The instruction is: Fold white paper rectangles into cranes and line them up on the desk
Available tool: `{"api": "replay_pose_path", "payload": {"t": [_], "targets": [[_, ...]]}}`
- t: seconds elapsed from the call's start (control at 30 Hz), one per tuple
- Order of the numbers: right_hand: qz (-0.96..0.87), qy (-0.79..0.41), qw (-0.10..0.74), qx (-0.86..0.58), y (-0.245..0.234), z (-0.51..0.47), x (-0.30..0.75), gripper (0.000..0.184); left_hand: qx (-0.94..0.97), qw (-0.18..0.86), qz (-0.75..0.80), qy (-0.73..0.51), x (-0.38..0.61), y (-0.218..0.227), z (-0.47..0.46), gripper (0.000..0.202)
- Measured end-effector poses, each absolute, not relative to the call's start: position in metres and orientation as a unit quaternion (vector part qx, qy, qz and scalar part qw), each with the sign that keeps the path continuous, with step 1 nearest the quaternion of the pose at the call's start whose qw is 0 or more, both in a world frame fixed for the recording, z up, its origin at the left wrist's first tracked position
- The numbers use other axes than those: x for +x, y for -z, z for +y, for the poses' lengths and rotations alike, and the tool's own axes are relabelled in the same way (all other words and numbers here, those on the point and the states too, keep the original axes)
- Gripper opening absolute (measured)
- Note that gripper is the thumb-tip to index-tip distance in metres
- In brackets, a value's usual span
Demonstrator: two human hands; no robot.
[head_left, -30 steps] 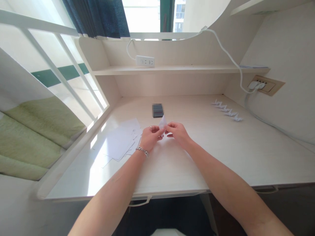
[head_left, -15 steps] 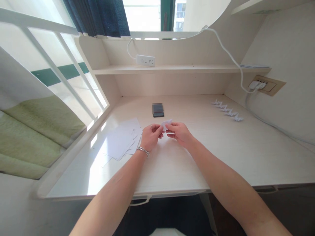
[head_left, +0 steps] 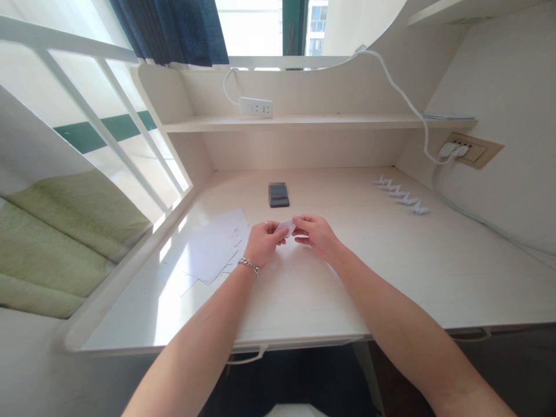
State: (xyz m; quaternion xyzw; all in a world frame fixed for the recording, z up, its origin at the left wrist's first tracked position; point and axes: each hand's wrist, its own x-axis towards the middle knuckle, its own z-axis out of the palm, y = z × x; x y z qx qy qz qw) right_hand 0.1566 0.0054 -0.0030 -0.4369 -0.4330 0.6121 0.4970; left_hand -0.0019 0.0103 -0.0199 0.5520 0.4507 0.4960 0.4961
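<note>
A small folded piece of white paper point(head_left: 286, 227) is held between my two hands, just above the desk. My left hand point(head_left: 264, 239), with a ring and a chain bracelet at the wrist, pinches its left part between thumb and fingers. At its right end, the fingertips of my right hand point(head_left: 317, 234) grip it. The fingers partly cover the paper, so its exact folds are hard to see. Just beyond my hands lies a dark phone point(head_left: 278, 195). To the left, close to my left hand, spreads a loose pile of white paper sheets point(head_left: 212, 246).
Several folded paper cranes point(head_left: 407, 200) stand in a row at the right of the desk point(head_left: 391, 272). A power strip point(head_left: 256, 108) rests on the shelf point(head_left: 313, 122) behind. A white cable point(head_left: 403, 95) runs down to a wall socket point(head_left: 475, 152).
The paper has tilted and shifted slightly left and down, lying more within my left hand's pinch. My left hand has moved a little left; my right hand is nearly still.
</note>
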Motion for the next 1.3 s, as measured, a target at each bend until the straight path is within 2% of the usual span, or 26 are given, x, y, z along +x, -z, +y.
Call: {"api": "replay_pose_path", "payload": {"t": [0.3,0.53,0.7,0.8,1.07,1.3], "targets": [[-0.385,-0.601,0.552,-0.432,0.003,0.011,0.162,0.026,0.486,0.544,0.418,-0.542,-0.001,0.013,0.01,0.039],[-0.443,-0.533,0.529,-0.489,0.003,0.013,0.168,0.024,0.536,0.497,0.447,-0.516,-0.006,0.019,0.015,0.032],[-0.548,-0.507,0.481,-0.46,0.007,0.013,0.166,0.025,0.585,0.488,0.443,-0.473,-0.005,0.019,0.013,0.028],[-0.529,-0.514,0.505,-0.448,0.008,0.013,0.163,0.025,0.579,0.485,0.438,-0.487,-0.006,0.017,0.014,0.03],[-0.485,-0.495,0.545,-0.471,0.008,0.017,0.166,0.027,0.524,0.399,0.462,-0.593,-0.016,0.013,0.021,0.036],[-0.531,-0.483,0.533,-0.448,0.013,0.015,0.161,0.028,0.619,0.403,0.429,-0.52,-0.006,0.021,0.014,0.039]]}}
